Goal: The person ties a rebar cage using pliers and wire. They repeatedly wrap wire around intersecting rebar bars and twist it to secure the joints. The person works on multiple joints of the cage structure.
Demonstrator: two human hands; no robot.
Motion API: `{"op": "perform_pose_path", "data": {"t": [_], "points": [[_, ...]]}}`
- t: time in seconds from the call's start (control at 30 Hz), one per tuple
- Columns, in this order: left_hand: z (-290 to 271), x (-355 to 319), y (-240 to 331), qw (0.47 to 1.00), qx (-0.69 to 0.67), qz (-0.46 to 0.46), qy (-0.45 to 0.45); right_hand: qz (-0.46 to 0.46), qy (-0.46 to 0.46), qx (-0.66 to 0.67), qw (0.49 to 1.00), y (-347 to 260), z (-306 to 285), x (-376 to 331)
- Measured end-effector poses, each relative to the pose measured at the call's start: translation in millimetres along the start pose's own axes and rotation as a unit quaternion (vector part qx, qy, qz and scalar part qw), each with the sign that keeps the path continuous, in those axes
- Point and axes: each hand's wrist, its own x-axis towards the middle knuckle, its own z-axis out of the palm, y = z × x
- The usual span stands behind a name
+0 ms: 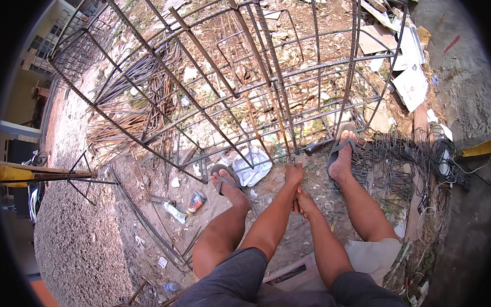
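Note:
My left hand point(294, 173) is closed at the lower end of a cage of reinforcing bars point(270, 78), right beside the bars' meeting point. A small greyish piece point(300, 160) juts out just past its fingers; what exactly the fist grips is hidden. Just below, my right hand point(304, 205) is closed around a red-handled tool point(299, 191), of which only a bit of red shows between the two hands. The tool's working end cannot be made out. Crumpled white plastic point(252, 165) lies on the ground to the left of my hands.
My sandalled feet stand either side of the hands. Tangled thin steel rods point(388, 164) lie at right, with black cable point(444, 160) beyond. Bundled bars point(142, 96) lie at left on rubble. A crushed can point(196, 202) and gravel point(74, 245) are nearer. White boards point(410, 86) lean far right.

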Motion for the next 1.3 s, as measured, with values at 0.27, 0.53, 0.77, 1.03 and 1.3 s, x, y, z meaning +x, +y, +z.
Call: {"op": "perform_pose_path", "data": {"t": [0.27, 0.53, 0.77, 1.03, 1.3], "points": [[-21, -11, 11, 0.993, -0.053, 0.007, -0.103, 0.09, -0.133, 0.034, 0.986, -15, -25, -1], [-36, -1, -48, 0.99, -0.133, 0.019, -0.032, 0.021, -0.075, 0.009, 0.997, 35, 14, -22], [-55, -58, -22, 0.953, -0.254, 0.068, -0.15, -0.118, -0.007, -0.088, 0.989, 37, 9, -35], [-97, -129, -19, 0.954, -0.161, 0.246, 0.054, -0.254, 0.112, -0.107, 0.955, 36, 56, -79], [-142, -184, -57, 0.958, -0.056, 0.266, 0.089, -0.264, 0.097, -0.249, 0.927, 36, 85, -164]]}}
